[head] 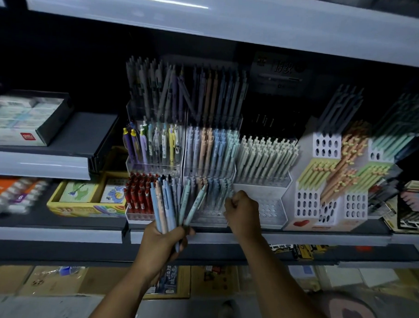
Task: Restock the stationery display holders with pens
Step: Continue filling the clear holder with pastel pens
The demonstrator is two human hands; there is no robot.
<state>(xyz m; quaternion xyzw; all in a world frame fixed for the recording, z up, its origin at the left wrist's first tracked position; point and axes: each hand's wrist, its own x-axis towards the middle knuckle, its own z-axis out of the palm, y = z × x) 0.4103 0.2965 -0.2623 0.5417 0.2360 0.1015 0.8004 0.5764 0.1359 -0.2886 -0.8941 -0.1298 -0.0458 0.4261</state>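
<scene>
Pens in pastel blue, peach and mint, a fanned bunch of slim plastic barrels [168, 205], stand up out of the left hand [163, 241], whose fingers are wrapped tight round their lower ends just in front of the grey shelf edge [296, 237]. Beside it the right hand [243, 214] is curled into a loose fist with its knuckles against the front of the clear acrylic tiered holder [208, 216]; whether it pinches a pen there cannot be told.

That holder sits at the front edge of the shelf. Its lowest tier holds a few pastel pens and many open holes; the tier above is packed with lilac, peach, blue and mint pens [211, 149], and the top tier with darker ones in shadow. Touching its left side, a second clear stepped holder [139, 214] carries red pens [138, 191] in front, mixed purple, yellow and white pens in the middle, and grey ones behind.

To the right, a white perforated holder [271, 209] has an unfilled front tier and a full block of cream and pale green pens [266, 159] behind. Farther right stand white honeycomb-hole boxes [307, 204] with green and peach pens leaning at angles.

Toward the left end of the shelf lies a yellow cardboard box of cartoon-printed cards [86, 201].
</scene>
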